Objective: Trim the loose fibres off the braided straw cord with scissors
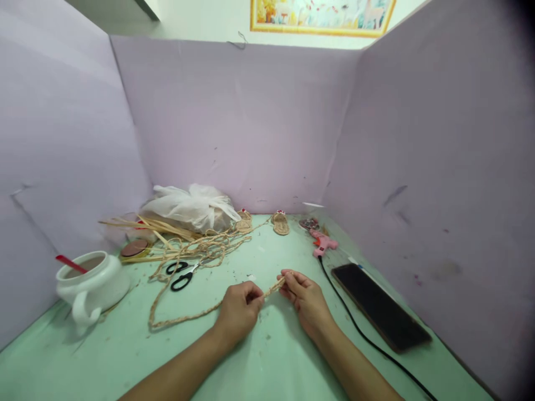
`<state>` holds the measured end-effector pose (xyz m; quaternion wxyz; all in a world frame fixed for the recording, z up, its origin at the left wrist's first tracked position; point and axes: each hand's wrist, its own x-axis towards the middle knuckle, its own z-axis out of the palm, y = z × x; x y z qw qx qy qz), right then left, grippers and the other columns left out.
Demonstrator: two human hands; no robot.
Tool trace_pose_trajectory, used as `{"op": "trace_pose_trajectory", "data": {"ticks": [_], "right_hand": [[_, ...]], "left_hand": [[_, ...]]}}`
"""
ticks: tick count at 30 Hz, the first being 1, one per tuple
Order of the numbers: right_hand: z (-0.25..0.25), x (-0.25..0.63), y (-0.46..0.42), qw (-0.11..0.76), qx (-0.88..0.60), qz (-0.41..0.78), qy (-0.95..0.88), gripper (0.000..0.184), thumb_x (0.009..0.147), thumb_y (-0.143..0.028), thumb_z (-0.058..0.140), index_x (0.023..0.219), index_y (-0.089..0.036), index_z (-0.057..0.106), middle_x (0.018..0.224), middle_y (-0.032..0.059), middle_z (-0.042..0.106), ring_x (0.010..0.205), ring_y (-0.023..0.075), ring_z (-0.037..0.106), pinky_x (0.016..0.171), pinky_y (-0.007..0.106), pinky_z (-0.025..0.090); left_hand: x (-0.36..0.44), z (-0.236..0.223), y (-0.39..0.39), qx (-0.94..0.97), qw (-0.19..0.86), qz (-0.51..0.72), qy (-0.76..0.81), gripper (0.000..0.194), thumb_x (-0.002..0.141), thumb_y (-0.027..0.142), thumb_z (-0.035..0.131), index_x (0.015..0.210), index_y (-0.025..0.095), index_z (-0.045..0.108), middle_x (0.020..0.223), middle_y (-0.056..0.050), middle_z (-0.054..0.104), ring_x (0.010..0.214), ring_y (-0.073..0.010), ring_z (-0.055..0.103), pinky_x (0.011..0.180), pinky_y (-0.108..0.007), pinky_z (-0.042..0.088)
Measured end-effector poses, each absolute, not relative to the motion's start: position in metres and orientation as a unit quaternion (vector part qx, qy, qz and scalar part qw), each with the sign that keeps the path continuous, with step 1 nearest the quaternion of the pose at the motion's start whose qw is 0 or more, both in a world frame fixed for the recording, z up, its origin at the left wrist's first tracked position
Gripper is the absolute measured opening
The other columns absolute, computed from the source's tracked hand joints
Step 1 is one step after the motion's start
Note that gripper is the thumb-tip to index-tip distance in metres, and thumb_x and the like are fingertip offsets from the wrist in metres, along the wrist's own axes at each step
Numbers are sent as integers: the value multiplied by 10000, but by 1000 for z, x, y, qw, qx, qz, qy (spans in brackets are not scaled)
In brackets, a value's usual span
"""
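Note:
A braided straw cord (186,318) runs across the table into my left hand (239,308), whose fingers are closed around it. The cord's end comes out past my left thumb and looks doubled back on itself. My right hand (304,298) pinches that end between thumb and fingertips, a short way to the right. More of the same cord lies in a loose tangle (209,248) behind and to the left. Black-handled scissors (181,277) lie at the tangle's near edge.
On the left stands a white pot (98,284) with a red stick. Behind are straw strips (167,227), a white plastic bag (196,206) and two small woven sandals (243,221). To the right lie a pink glue gun (322,243), its black cord and a dark phone (380,306). Lilac panels (238,122) enclose the table.

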<state>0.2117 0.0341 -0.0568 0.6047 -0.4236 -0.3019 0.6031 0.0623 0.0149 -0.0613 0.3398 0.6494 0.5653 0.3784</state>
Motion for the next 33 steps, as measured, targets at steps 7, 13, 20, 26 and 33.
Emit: {"op": "trace_pose_trajectory", "data": {"ticks": [7, 13, 20, 26, 33], "right_hand": [[-61, 215, 38, 603, -425, 607, -296, 272, 488, -343, 786, 622, -140, 665, 578, 19, 643, 556, 129, 573, 536, 228, 486], [-68, 211, 50, 596, -444, 605, -286, 274, 481, -310, 793, 659, -144, 667, 581, -1, 635, 527, 114, 567, 485, 198, 488], [-68, 202, 52, 602, -442, 593, -300, 300, 487, -318, 790, 675, -123, 662, 578, -7, 627, 518, 102, 555, 473, 186, 481], [-67, 203, 52, 605, -440, 583, -317, 300, 535, -358, 757, 709, -134, 658, 573, -8, 630, 513, 107, 558, 487, 205, 473], [-65, 193, 40, 526, -416, 650, -358, 359, 517, -304, 782, 796, -107, 671, 683, 63, 686, 606, 151, 615, 615, 282, 500]], "left_hand": [[62, -67, 20, 662, 329, 370, 562, 139, 668, 211, 501, 641, 150, 623, 547, 6, 544, 542, -122, 460, 517, -228, 328], [59, -71, 23, 658, 328, 379, 562, 146, 676, 219, 511, 646, 145, 633, 558, 6, 547, 543, -114, 456, 520, -221, 333], [54, -70, 23, 650, 336, 390, 560, 126, 658, 199, 514, 642, 137, 623, 552, 16, 542, 520, -100, 442, 500, -207, 329], [53, -69, 25, 639, 374, 402, 539, 134, 683, 235, 522, 631, 136, 596, 511, 26, 498, 500, -95, 414, 481, -203, 318], [51, -65, 26, 616, 408, 407, 537, 145, 708, 247, 512, 655, 130, 579, 498, 35, 480, 471, -84, 385, 458, -195, 311]]}}
